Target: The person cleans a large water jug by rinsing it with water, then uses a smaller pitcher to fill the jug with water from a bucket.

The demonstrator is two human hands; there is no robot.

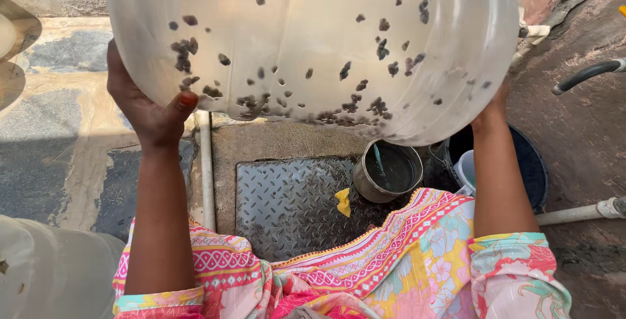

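I hold a large translucent white plastic jug (pixel 313 38) up in front of me, with many dark specks stuck to its inside. My left hand (pixel 147 107) grips its left side, thumb pressed on the wall. My right hand (pixel 492 107) supports its right side and is mostly hidden behind the jug. Below the jug stands a round metal pot (pixel 388 172) holding dark water and a thin stick-like item.
A metal tread plate (pixel 287 201) with a yellow scrap (pixel 343 201) lies in the ground. A dark bucket (pixel 531 162) with a white mug (pixel 464 167) sits at right. White pipes (pixel 205 169) (pixel 580 212) run alongside. A pale container (pixel 52 273) is at lower left.
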